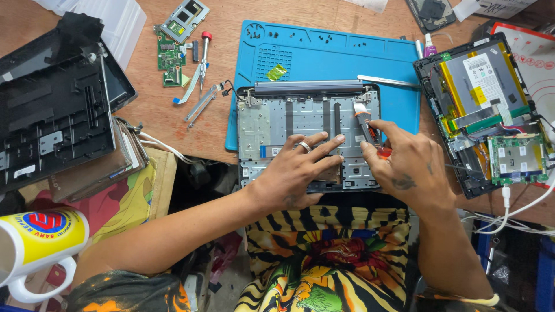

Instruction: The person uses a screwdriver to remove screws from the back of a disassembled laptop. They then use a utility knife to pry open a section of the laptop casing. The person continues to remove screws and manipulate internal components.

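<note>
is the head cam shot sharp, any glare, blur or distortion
Head view: even, soft light with faint shadows under the left hand and right hand; mild glare on the metal laptop chassis and the white mug; centre is sharp, no motion blur on the screwdriver; wide-lens bending shows toward the edges.

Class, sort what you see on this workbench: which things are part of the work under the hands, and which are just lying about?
In hand:
left hand pressing on the grey metal laptop base
right hand holding the red-handled screwdriver
blue silicone work mat

Lying about:
white and yellow mug
opened black tablet
green circuit board
black plastic cover
</note>
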